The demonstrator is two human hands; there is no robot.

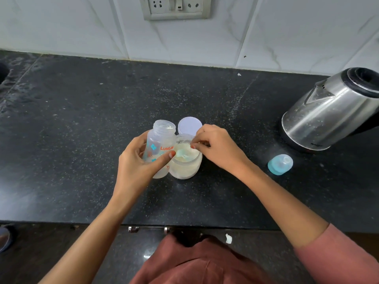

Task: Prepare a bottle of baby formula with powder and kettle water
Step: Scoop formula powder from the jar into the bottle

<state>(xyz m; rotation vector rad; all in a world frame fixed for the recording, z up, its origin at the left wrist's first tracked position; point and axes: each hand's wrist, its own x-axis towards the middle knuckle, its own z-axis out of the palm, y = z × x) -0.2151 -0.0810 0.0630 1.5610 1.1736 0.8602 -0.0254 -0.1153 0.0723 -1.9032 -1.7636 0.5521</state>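
I see my left hand (136, 160) with fingers (162, 160) curled round the open bottle (159, 145), upright on the bench (82, 119) touching the powder jar (185, 170), and my right hand (218, 146) pinching what looks like a green scoop (182, 153) inside that jar.

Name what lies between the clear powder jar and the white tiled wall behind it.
A round white lid, flat on the black counter, seen in the head view.
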